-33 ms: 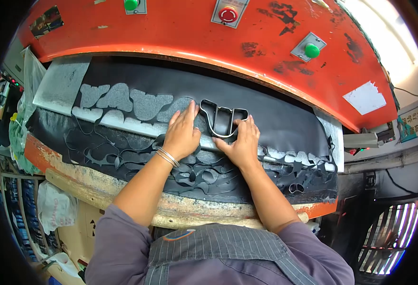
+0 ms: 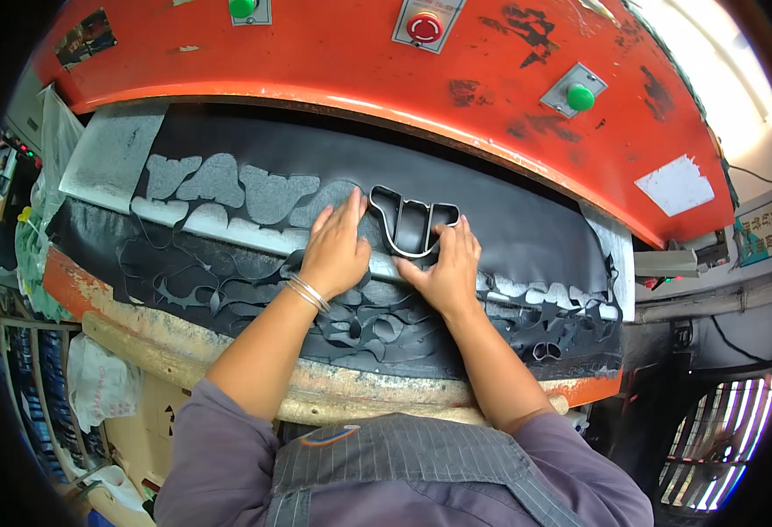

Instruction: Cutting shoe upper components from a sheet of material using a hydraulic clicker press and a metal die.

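A metal cutting die (image 2: pixel 413 230), with a curved outline and inner crossbars, lies on a black sheet of leather-like material (image 2: pixel 526 211). My left hand (image 2: pixel 337 248) rests beside it with fingers stretched out, their tips at the die's left edge. My right hand (image 2: pixel 447 263) curls round the die's lower right side, the thumb near its bottom curve and the fingers against its right end. Left of the die, several cut-out shapes (image 2: pixel 279 195) show a grey surface through the sheet.
Above the sheet stands the orange press beam (image 2: pixel 333 70), with green buttons (image 2: pixel 580 97) and a red stop button (image 2: pixel 425 28). Tangled black offcuts (image 2: pixel 254 299) hang along the near side. A small die (image 2: pixel 547 351) lies at the near right. A worn roller-like bar (image 2: pixel 175 360) runs along the front.
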{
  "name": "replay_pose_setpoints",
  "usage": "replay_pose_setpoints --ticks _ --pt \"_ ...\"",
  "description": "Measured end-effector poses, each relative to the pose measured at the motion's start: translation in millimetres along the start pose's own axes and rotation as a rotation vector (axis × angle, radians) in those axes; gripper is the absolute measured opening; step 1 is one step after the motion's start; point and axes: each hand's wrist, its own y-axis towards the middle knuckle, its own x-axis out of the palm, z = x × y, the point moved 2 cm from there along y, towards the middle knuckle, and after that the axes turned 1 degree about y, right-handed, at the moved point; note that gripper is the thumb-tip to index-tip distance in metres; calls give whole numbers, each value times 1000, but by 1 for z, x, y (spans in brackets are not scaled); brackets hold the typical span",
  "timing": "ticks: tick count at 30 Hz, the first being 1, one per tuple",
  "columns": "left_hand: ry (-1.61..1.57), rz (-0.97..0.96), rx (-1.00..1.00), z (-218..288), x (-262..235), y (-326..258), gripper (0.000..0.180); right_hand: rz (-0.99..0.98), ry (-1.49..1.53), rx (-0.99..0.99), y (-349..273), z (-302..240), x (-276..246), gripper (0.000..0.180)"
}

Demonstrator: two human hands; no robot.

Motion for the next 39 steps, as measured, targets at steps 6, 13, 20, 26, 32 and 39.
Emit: replay_pose_setpoints --ticks 6,13,20,26,32,39 --pt "26 -25 23 11 -6 0 72 58 -95 -35 -1 -3 -3 66" --pt "-2 -107 -44 6 4 0 83 9 -137 9 -6 -1 -3 79" --pt "-262 640 19 -31 -130 35 22 680 -40 -73 59 4 -103 63" --pt "258 738 334 -3 -229 79 25 916 -407 85 133 11 -141 59" --pt "-113 307 146 4 -169 -7 25 318 209 -144 28 -33 -100 41" --pt "-4 -194 92 49 -76 -139 18 -534 211 -272 -100 -106 -62 62"
